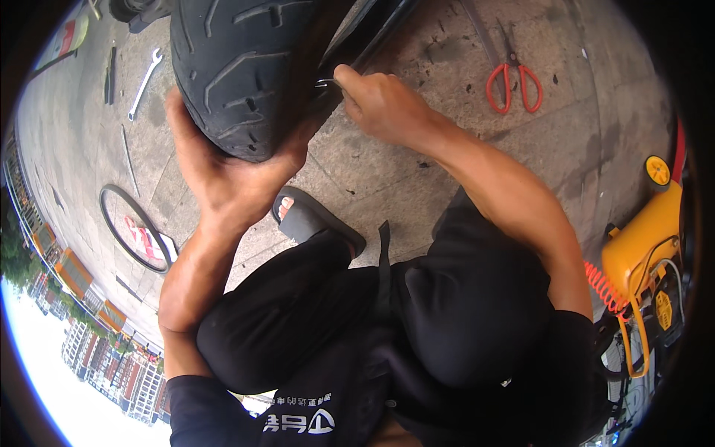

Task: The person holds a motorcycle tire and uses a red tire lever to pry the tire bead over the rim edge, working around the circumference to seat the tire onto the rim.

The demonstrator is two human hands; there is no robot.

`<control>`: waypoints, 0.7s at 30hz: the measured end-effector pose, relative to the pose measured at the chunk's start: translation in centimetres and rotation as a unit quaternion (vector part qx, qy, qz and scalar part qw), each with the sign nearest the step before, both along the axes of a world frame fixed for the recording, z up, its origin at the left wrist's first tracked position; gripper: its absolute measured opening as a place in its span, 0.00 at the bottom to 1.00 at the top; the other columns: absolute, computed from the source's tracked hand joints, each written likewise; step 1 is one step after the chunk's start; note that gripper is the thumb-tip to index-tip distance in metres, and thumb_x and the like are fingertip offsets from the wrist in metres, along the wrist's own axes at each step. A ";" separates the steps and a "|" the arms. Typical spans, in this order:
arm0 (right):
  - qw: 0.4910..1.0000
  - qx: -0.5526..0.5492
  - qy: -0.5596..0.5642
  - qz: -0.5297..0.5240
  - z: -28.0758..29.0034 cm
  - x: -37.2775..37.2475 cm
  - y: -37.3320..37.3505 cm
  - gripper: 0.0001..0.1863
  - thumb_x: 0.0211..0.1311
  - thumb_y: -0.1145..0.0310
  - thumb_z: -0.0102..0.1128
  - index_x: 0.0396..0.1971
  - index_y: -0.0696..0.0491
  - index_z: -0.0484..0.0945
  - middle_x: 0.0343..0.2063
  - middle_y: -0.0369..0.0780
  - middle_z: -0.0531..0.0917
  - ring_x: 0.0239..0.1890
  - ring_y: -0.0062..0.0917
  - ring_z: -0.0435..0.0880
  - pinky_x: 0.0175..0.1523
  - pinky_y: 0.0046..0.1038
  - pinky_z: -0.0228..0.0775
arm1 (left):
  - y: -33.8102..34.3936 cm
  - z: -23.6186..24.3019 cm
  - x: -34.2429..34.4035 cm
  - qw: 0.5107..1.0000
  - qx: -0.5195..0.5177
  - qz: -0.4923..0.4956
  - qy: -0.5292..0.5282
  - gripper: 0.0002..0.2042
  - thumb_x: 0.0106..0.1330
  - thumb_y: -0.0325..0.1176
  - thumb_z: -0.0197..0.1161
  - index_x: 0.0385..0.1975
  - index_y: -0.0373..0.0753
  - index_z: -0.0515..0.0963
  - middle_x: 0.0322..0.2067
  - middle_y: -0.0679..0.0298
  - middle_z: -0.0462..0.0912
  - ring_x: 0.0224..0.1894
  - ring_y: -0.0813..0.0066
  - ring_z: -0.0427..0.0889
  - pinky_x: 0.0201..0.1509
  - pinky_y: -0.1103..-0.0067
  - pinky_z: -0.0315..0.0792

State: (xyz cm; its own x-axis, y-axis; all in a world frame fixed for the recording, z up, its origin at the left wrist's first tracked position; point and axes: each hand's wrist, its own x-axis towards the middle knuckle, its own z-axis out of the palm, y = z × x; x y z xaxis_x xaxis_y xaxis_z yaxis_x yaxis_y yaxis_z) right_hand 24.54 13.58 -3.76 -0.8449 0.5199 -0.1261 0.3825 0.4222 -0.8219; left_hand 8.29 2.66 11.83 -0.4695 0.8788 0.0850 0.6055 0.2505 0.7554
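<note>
One black tyre point(242, 67) is seen at 12 o'clock, upper centre of the view; tread is grooved, dusty grey, worn-looking, lower edge rounded toward the person. A dark frame or rim part point(369, 33) is seen just right of it, at 1 o'clock.

Left hand point(223, 167) is raised from 7 o'clock, forearm angled up, palm cupped under the tyre's lower edge. Fingers are spread wide and wrapped around the tread from below and left; the tyre is gripped, thumb side pressed to the rubber.

Right hand point(380, 104) is brought in from 4 o'clock, forearm bent across, knuckles up. Fingers are clenched around a small metal tool point(325, 83), its tip held against the tyre's right edge; the kind of tool cannot be told.

Red-handled scissors point(512, 78) are laid on the pavement at 2 o'clock, well apart from the hands. A wrench point(144, 83) is laid at 10 o'clock, a thin black ring point(132, 227) at 9 o'clock. A yellow machine point(644, 246) with an orange coiled hose point(605, 287) is seen at 3 to 4 o'clock. A grey sandal point(313, 220) is worn below the tyre, near centre.
</note>
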 end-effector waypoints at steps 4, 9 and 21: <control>0.993 0.103 -0.045 -0.036 -2.3 0.4 3.3 0.09 0.63 0.71 0.52 0.40 0.59 0.69 0.22 0.54 0.82 0.29 0.52 0.84 0.33 0.50 0.76 | 0.3 0.3 -0.1 0.997 -0.013 0.010 -0.074 0.46 0.44 0.39 0.80 0.63 0.32 0.60 0.51 0.53 0.75 0.53 0.62 0.76 0.60 0.69 0.69; 0.967 0.156 -0.178 -0.098 -2.9 1.0 7.4 0.13 0.64 0.66 0.55 0.45 0.53 0.67 0.28 0.54 0.83 0.35 0.54 0.83 0.39 0.52 0.74 | 1.0 0.6 -0.1 0.999 0.000 -0.006 -0.042 0.44 0.45 0.38 0.79 0.62 0.32 0.61 0.49 0.53 0.77 0.50 0.63 0.78 0.57 0.69 0.71; 0.958 0.212 -0.190 -0.032 -1.6 1.0 8.2 0.12 0.65 0.70 0.51 0.47 0.54 0.69 0.26 0.53 0.83 0.33 0.51 0.84 0.38 0.51 0.75 | 2.3 1.4 0.4 0.998 -0.018 -0.011 -0.053 0.43 0.45 0.33 0.80 0.60 0.32 0.60 0.46 0.54 0.79 0.46 0.67 0.82 0.52 0.74 0.76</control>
